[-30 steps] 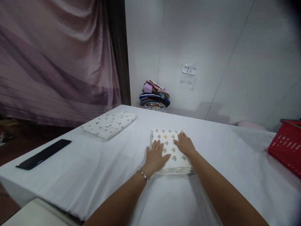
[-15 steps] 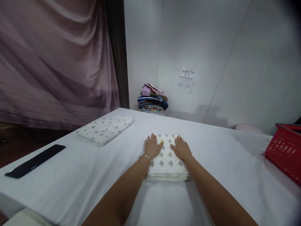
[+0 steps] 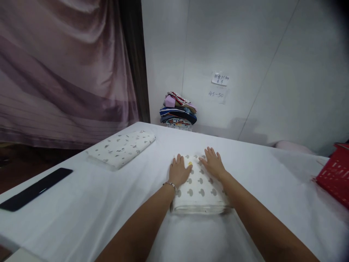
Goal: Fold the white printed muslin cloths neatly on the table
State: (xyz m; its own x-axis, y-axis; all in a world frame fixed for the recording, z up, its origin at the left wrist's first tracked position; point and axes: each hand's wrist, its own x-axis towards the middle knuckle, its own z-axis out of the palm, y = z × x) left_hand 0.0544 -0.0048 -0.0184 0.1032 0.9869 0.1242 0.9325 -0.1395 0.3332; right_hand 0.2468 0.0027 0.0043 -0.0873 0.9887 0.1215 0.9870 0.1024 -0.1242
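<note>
A folded white cloth (image 3: 195,194) with grey mushroom-like prints and a small yellow mark lies in front of me on the white-covered table (image 3: 109,203). My left hand (image 3: 180,172) rests on its left part, fingers stretched out, the thumb beside the yellow mark. A bracelet circles that wrist. Over the cloth's right far part is my right hand (image 3: 213,163), palm down with its fingers spread; whether the whole palm presses on the fabric I cannot tell. The cloth's layered folded edge faces me. Nothing is gripped by either hand.
A second folded white cloth (image 3: 122,147) with dark prints lies at the far left. Nearer is a black flat strip (image 3: 35,189). At right stands a red basket (image 3: 335,174). Behind the table is a pile of folded fabrics (image 3: 178,111) by the wall.
My right hand has shifted slightly up and outward, its fingers more spread. My left hand remains on the cloth. The whole view has tilted a little.
</note>
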